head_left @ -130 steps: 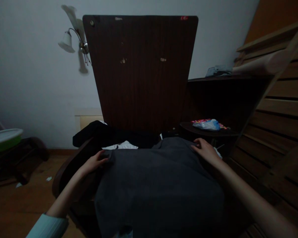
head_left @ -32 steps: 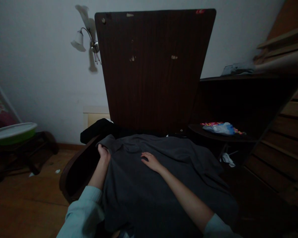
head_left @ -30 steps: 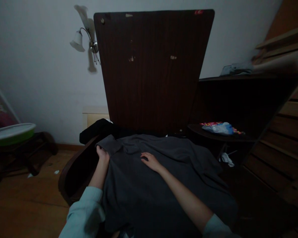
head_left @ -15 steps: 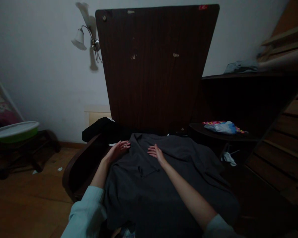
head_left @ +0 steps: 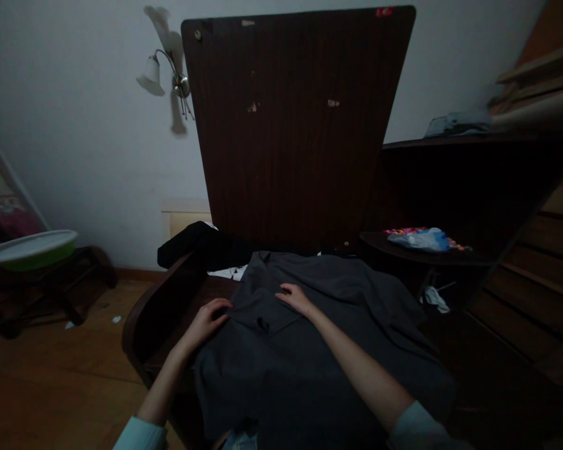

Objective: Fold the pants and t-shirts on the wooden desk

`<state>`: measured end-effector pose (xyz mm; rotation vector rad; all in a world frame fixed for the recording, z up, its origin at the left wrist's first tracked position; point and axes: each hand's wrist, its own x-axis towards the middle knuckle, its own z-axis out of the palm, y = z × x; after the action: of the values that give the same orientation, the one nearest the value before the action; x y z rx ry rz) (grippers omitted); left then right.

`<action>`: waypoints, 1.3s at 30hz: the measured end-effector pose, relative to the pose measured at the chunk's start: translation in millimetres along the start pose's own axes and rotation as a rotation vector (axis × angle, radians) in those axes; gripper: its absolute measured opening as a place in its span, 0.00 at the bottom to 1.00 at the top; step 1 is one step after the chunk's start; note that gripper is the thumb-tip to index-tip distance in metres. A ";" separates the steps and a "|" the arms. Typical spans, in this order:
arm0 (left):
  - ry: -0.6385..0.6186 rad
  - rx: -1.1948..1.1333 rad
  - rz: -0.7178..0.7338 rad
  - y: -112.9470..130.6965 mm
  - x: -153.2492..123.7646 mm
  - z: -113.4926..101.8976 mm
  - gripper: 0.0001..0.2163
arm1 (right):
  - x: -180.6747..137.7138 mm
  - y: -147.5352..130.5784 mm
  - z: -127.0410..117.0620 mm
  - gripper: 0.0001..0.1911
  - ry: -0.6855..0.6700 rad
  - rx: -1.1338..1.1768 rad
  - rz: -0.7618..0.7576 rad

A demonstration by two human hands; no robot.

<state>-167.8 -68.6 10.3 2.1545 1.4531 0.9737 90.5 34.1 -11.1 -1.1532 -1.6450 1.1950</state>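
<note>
A dark grey garment [head_left: 319, 356] lies spread over a dark wooden surface [head_left: 145, 312] in front of me. Its left part is folded in toward the middle. My left hand [head_left: 206, 320] rests at the garment's left folded edge with its fingers curled on the cloth. My right hand [head_left: 294, 297] lies flat on the folded flap near the garment's upper middle, fingers stretched out. Both forearms reach in from the bottom, with pale blue sleeves.
A tall dark wooden board [head_left: 291, 125] stands upright behind the garment. Black and white clothes [head_left: 201, 247] lie at its foot. A small shelf holds a colourful packet [head_left: 420, 239]. A wall lamp [head_left: 162, 72] hangs upper left; a green-rimmed basin [head_left: 28, 247] sits far left.
The garment's left side has been folded inward over the last second. My left hand has slid down along the left edge, and my right hand has shifted slightly on the flap.
</note>
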 end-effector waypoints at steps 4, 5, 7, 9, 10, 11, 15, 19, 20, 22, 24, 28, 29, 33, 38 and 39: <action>0.179 0.074 0.031 -1.9 -3.5 -1.1 0.06 | 10.4 -4.6 -14.7 0.01 -0.031 0.040 0.111; 0.234 0.093 0.025 -1.9 -4.4 -1.7 0.05 | 13.7 -5.9 -19.2 0.01 -0.041 0.047 0.134; 0.297 0.127 0.008 -3.0 -6.1 -1.9 0.05 | 21.0 -10.0 -26.9 0.02 -0.062 0.051 0.174; 0.274 0.154 0.004 -5.3 -7.2 -0.6 0.07 | 28.5 -17.2 -30.8 0.04 -0.069 0.055 0.189; 0.246 0.168 0.006 -6.4 -7.5 0.4 0.08 | 32.1 -22.1 -30.8 0.05 -0.064 0.061 0.182; 0.221 0.185 0.008 -7.3 -7.8 1.6 0.08 | 35.4 -27.7 -29.3 0.06 -0.056 0.069 0.168; 0.224 0.290 -0.001 -7.7 -9.1 5.1 0.06 | 45.9 -52.1 -11.5 0.07 -0.120 0.127 0.077; 0.235 0.331 0.005 -7.1 -10.7 5.9 0.05 | 61.5 -70.3 13.5 0.07 -0.290 -0.018 0.057; 0.230 0.325 0.002 -7.3 -11.0 5.8 0.05 | 67.6 -73.9 18.7 0.07 -0.280 -0.064 0.059; 0.229 0.301 -0.009 -7.7 -11.7 5.2 0.06 | 81.3 -80.4 27.3 0.05 -0.223 -0.104 0.041; 0.249 0.270 -0.024 -8.2 -12.2 4.3 0.07 | 93.7 -84.9 33.8 0.08 -0.152 -0.111 0.000; 0.260 0.275 -0.115 -10.1 -12.2 2.8 0.09 | 102.6 -80.7 44.3 0.24 -0.078 -0.137 -0.038; 0.236 0.295 -0.148 -11.0 -11.9 2.8 0.09 | 101.3 -76.5 46.0 0.28 -0.073 -0.152 -0.034; 0.173 0.339 -0.243 -15.3 -9.8 4.2 0.07 | 87.6 -53.9 41.1 0.25 -0.030 -0.239 -0.001; 0.186 0.267 -0.211 -17.2 -7.7 5.6 0.13 | 56.4 -28.1 9.6 0.08 -0.045 -0.366 0.035; 0.188 0.249 -0.196 -16.7 -7.9 5.5 0.14 | 49.6 -24.6 3.8 0.08 -0.055 -0.382 0.039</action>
<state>-176.8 -68.6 -6.7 2.0775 1.9268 0.9897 67.6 76.9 15.6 -1.3991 -1.9576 0.9667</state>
